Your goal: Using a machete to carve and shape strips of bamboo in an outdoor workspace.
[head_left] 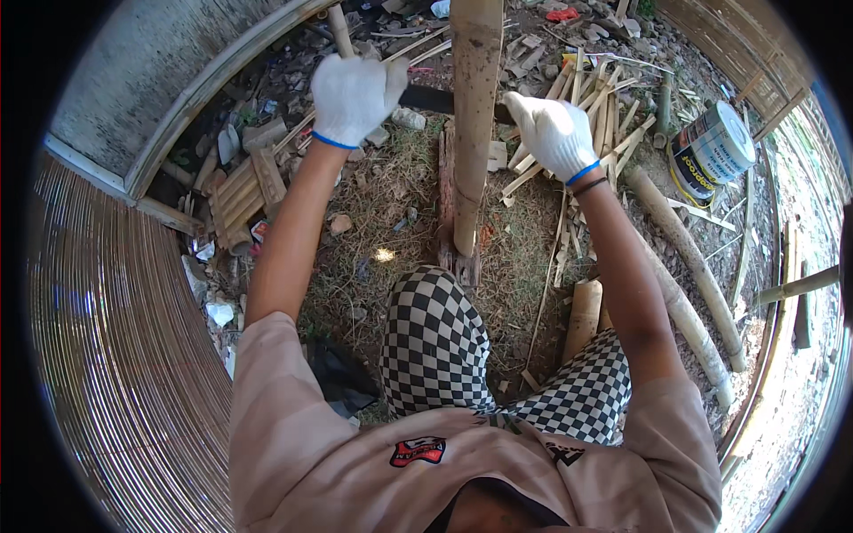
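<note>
In the head view, both gloved hands are out at the far side, one on each side of a thick, tan bamboo pole (pixel 474 115). The left hand, in a white knit glove with a blue cuff (pixel 355 102), is closed around the left end of a long, dark, flat blade (pixel 428 99). Over on the right, the right hand, in a matching white glove (pixel 555 135), is shut around the blade's other end. And the pole stands in the way here, covering the blade's middle, so the contact can't be made out!

The pole runs from the far edge to a near end just beyond the left knee in black-and-white checkered cloth (pixel 433 338), with a weathered, reddish-brown wooden plank (pixel 445 191) beneath and beside it.

Crowding the right hand, a loose heap of pale split bamboo strips (pixel 608 115); farther right, a white, blue and yellow cylindrical bucket (pixel 721 147). Nearer on the right lie long, round bamboo poles (pixel 689 262), plus a short, tan bamboo section (pixel 582 320) by the right knee. Left side now: a ribbed tan block (pixel 238 209) amid rubble, and a brown slatted bamboo screen (pixel 115 346) along the edge.
</note>
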`<control>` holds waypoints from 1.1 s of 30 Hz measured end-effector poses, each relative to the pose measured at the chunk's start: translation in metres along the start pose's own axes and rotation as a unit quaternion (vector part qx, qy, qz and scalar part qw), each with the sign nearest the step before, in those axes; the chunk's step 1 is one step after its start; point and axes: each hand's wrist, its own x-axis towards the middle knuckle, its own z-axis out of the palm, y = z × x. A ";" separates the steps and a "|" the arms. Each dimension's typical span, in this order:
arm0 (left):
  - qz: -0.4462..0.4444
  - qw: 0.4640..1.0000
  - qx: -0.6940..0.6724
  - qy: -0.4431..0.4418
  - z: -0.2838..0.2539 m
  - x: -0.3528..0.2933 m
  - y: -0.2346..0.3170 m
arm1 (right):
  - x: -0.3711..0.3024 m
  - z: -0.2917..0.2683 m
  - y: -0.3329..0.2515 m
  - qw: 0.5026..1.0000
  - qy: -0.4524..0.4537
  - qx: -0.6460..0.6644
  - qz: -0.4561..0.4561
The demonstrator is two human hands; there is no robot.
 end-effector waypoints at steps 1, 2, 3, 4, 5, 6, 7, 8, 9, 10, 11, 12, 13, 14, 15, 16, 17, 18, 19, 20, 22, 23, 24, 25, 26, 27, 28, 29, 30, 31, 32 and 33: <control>-0.056 0.998 -0.024 -0.023 0.008 -0.032 0.011 | 0.001 -0.003 -0.025 0.991 -0.104 -0.013 0.089; -0.078 0.996 -0.038 0.028 0.012 -0.050 0.011 | 0.007 -0.003 -0.037 0.986 -0.137 -0.027 0.086; -0.103 0.994 -0.024 0.012 0.022 -0.077 -0.001 | 0.011 -0.003 -0.051 0.980 -0.176 -0.037 0.086; -0.087 0.995 -0.037 -0.004 0.013 -0.083 0.001 | 0.008 -0.007 -0.054 0.980 -0.181 -0.025 0.083; -0.073 0.996 -0.047 -0.012 0.005 -0.077 0.003 | 0.010 -0.013 -0.049 0.981 -0.180 -0.017 0.075; -0.074 0.996 -0.043 -0.010 -0.004 -0.064 -0.001 | 0.013 -0.016 -0.045 0.985 -0.157 -0.012 0.074; -0.069 0.997 -0.044 0.014 -0.011 -0.053 -0.004 | 0.015 -0.019 -0.041 0.983 -0.159 -0.033 0.082; -0.065 0.996 -0.045 0.037 -0.018 -0.038 -0.011 | 0.029 -0.033 -0.046 0.991 -0.106 -0.035 0.069; -0.056 0.998 0.018 -0.006 -0.029 -0.019 -0.029 | 0.048 -0.049 -0.047 0.993 -0.082 -0.047 0.069; -0.055 0.998 -0.004 0.020 -0.038 0.004 -0.043 | 0.067 -0.062 -0.046 0.993 -0.072 -0.052 0.079; -0.065 0.996 -0.032 0.059 -0.059 0.024 -0.053 | 0.085 -0.077 -0.053 0.997 -0.005 -0.070 0.019; -0.083 0.990 -0.059 0.099 -0.074 0.053 -0.050 | 0.107 -0.100 -0.061 0.992 0.027 -0.124 0.018; -0.082 0.985 -0.080 0.129 -0.074 0.062 -0.050 | 0.119 -0.126 -0.081 0.994 0.029 -0.091 -0.058; -0.078 0.982 -0.094 0.144 -0.053 0.051 -0.050 | 0.110 -0.110 -0.066 0.994 -0.010 -0.106 0.000; -0.071 0.985 -0.084 0.130 -0.036 0.016 -0.049 | 0.086 -0.069 -0.051 0.993 -0.054 -0.083 0.058; -0.102 0.994 -0.027 -0.014 0.009 -0.043 -0.021 | 0.043 -0.018 -0.040 0.977 -0.156 -0.138 0.044; -0.040 0.999 0.007 0.023 0.046 -0.078 0.014 | -0.020 0.028 -0.015 0.999 -0.024 -0.026 -0.007; -0.094 0.994 -0.017 0.057 0.052 -0.090 0.018 | -0.013 0.029 -0.029 0.978 -0.164 -0.121 0.041; -0.099 0.988 -0.064 0.099 0.058 -0.099 0.020 | -0.020 0.048 -0.031 0.965 -0.211 -0.131 0.088; -0.107 0.990 -0.068 0.060 0.068 -0.095 0.011 | -0.014 0.055 -0.026 0.985 -0.142 -0.096 0.028; -0.120 0.988 -0.098 -0.013 0.056 -0.107 0.006 | -0.010 0.028 -0.050 0.986 -0.160 -0.019 0.040; -0.117 0.989 -0.095 -0.002 0.054 -0.102 0.001 | -0.005 0.023 -0.051 0.988 -0.150 -0.024 0.036; -0.105 0.990 -0.090 -0.022 0.049 -0.103 0.005 | -0.005 0.018 -0.048 0.977 -0.202 -0.042 0.049; -0.093 0.991 -0.085 -0.042 0.044 -0.104 0.009 | -0.005 0.012 -0.047 0.963 -0.253 -0.059 0.064; -0.101 0.987 -0.113 -0.059 0.037 -0.106 0.008 | 0.001 0.003 -0.053 0.948 -0.300 -0.030 0.101; -0.099 0.988 -0.110 -0.053 0.035 -0.105 0.006 | 0.002 0.001 -0.053 0.937 -0.326 -0.042 0.122; -0.106 0.986 -0.128 -0.031 0.035 -0.105 0.005 | 0.011 -0.003 -0.054 0.914 -0.380 -0.063 0.130; -0.115 0.982 -0.147 -0.011 0.032 -0.106 0.007 | 0.016 -0.012 -0.057 0.886 -0.436 -0.083 0.138; -0.097 0.985 -0.145 0.009 0.034 -0.104 0.008 | 0.006 -0.013 -0.050 0.884 -0.437 -0.089 0.143; -0.096 0.984 -0.152 0.011 0.037 -0.100 0.012 | -0.011 -0.009 -0.038 0.924 -0.358 -0.100 0.088; -0.065 0.986 -0.146 0.052 0.034 -0.094 0.009 | -0.022 -0.006 -0.035 0.956 -0.274 -0.104 0.030; -0.035 0.986 -0.136 0.087 0.031 -0.092 0.003 | -0.015 -0.014 -0.054 0.941 -0.303 -0.132 0.077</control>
